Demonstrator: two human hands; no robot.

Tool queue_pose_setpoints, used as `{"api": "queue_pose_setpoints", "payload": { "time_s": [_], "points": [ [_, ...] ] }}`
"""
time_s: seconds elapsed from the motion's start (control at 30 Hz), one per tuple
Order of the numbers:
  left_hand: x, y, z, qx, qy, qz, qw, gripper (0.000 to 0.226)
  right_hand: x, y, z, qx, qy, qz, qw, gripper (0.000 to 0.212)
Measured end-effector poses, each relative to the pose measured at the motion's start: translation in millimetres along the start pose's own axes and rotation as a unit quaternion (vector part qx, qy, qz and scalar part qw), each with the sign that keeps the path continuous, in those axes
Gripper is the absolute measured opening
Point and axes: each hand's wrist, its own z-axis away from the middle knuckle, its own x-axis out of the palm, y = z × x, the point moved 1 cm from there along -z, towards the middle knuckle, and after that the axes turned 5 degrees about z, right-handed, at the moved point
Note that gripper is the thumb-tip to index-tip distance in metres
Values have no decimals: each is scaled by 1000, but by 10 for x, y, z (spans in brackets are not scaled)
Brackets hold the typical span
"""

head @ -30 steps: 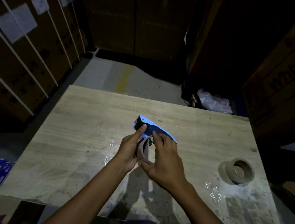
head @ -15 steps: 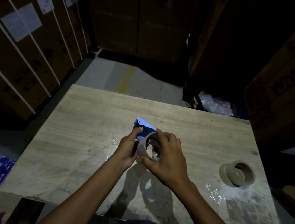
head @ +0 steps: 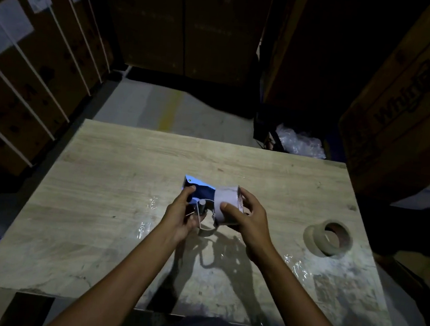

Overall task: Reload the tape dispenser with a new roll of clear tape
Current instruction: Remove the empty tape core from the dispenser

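Observation:
Above the middle of the wooden table (head: pixel 117 167), my left hand (head: pixel 179 216) grips a blue tape dispenser (head: pixel 200 190) by its lower part. Its grey spindle (head: pixel 201 204) and a curved metal guard (head: pixel 207 230) show between my hands. A pale roll (head: pixel 226 204) sits just right of the spindle, turned side-on, with my right hand (head: pixel 246 217) wrapped around it. The roll looks off the spindle, though its far side is hidden by my fingers. A second roll of clear tape (head: pixel 330 237) lies on the table to the right, untouched.
Scraps of clear film (head: pixel 294 265) cling to the tabletop near my wrists. Tall strapped cardboard cartons (head: pixel 32 61) stand on the left, a large printed carton (head: pixel 415 91) on the right. A crumpled plastic bag (head: pixel 300 144) lies on the floor behind the table's far edge.
My right hand has drawn the roll out to the right and turned it side-on, exposing the spindle. The dispenser stays in my left hand at about the same place.

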Motion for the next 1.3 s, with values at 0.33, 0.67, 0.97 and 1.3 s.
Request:
{"api": "queue_pose_setpoints", "payload": {
  "time_s": [0.33, 0.67, 0.97, 1.3],
  "points": [
    [-100, -334, -306, 6, 74, -33, 997, 19, -219, 565, -370, 81, -5, -18, 997, 62],
    [-313, -482, -534, 15, 108, -41, 993, 31, -130, 1011, -556, 98, -32, 58, 993, 62],
    [-377, -472, -613, 91, 254, -196, 943, 27, -112, 1073, -550, 43, -44, 139, 988, 69],
    [844, -681, -443, 273, 19, -379, 884, 19, -577, 653, -561, -79, 66, 228, 968, 79]
  ]
}}
